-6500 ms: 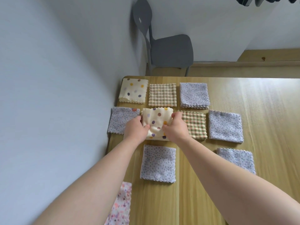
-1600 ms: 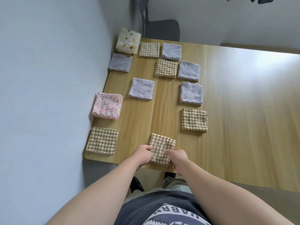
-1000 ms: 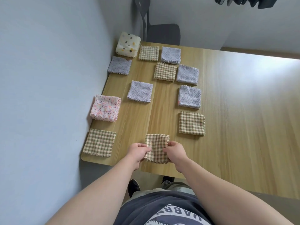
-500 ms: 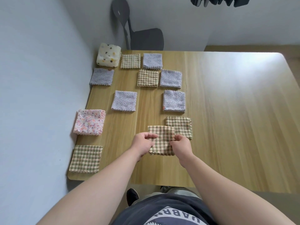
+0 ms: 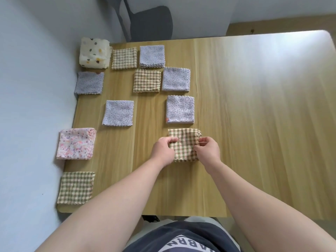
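A folded tan checked cloth [image 5: 184,145] lies on top of another checked cloth in the middle of the wooden table [image 5: 254,124]. My left hand [image 5: 163,151] pinches its left edge and my right hand [image 5: 207,150] pinches its right edge. Only a strip of the lower checked cloth [image 5: 183,131] shows beyond the held one. Just behind them lies a folded lilac dotted cloth [image 5: 180,110].
More folded cloths lie on the left half: checked ones [image 5: 76,188] [image 5: 147,80] [image 5: 124,58], lilac ones [image 5: 118,113] [image 5: 176,80] [image 5: 89,82] [image 5: 152,56], a pink floral one [image 5: 76,143], and a cream dotted stack [image 5: 95,52]. A wall runs along the left; a grey chair [image 5: 151,24] stands behind.
Both hands lifted the checked cloth from the table's near edge and carried it forward and right onto the other checked cloth. Earlier, they handled the cream dotted cloth.
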Demonstrator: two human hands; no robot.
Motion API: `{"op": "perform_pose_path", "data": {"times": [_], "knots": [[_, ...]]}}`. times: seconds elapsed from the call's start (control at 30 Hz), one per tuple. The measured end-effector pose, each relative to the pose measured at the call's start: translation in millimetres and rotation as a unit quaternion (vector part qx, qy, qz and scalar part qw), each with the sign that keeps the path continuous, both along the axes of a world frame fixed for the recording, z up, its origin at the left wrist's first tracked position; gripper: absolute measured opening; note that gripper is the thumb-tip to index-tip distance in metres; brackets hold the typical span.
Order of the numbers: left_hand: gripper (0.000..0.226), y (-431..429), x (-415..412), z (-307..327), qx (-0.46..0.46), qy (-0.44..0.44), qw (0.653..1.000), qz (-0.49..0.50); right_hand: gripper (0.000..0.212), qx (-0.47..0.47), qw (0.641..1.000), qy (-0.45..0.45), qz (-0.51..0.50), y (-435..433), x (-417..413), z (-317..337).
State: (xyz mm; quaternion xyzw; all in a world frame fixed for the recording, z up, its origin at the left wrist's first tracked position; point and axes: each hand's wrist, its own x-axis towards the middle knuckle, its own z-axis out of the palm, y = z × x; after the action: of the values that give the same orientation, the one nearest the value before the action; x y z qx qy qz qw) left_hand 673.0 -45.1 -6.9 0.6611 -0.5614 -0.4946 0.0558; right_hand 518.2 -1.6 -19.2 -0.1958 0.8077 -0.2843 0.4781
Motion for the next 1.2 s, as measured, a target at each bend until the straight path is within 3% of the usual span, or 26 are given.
{"op": "perform_pose_path", "data": {"times": [0.3,0.57,0.67,0.87,0.97,1.07,1.2], "knots": [[0.056,-6.1,-16.0,-10.1,-0.014,-0.064,0.997,-0.033,0.027,0.042,0.996,0.036,0.066,-6.4,-15.0,-10.7],[0.049,-2.8,-21.0,-13.9,0.007,-0.094,0.995,0.019,0.043,0.104,0.985,0.082,0.107,-8.1,-2.7,-14.7],[0.047,-5.0,-19.9,-17.1,0.019,-0.092,0.995,0.032,0.038,0.113,0.984,0.079,0.116,-11.6,2.8,-13.0],[0.045,-6.6,-9.1,-26.4,0.061,-0.072,0.983,0.155,0.024,0.059,0.996,-0.001,0.065,-10.8,6.5,-3.3],[0.048,-5.0,-2.5,-30.2,0.112,-0.022,0.969,0.220,0.041,0.035,0.997,-0.046,0.044,-6.9,6.3,3.1],[0.038,-6.5,6.6,-26.8,0.127,0.014,0.962,0.241,0.068,-0.008,0.994,-0.102,0.030,-6.5,9.6,12.2],[0.022,-13.6,23.1,-16.1,0.158,0.098,0.952,0.245,0.077,-0.044,0.986,-0.161,0.017,-13.4,22.4,29.4]]}}
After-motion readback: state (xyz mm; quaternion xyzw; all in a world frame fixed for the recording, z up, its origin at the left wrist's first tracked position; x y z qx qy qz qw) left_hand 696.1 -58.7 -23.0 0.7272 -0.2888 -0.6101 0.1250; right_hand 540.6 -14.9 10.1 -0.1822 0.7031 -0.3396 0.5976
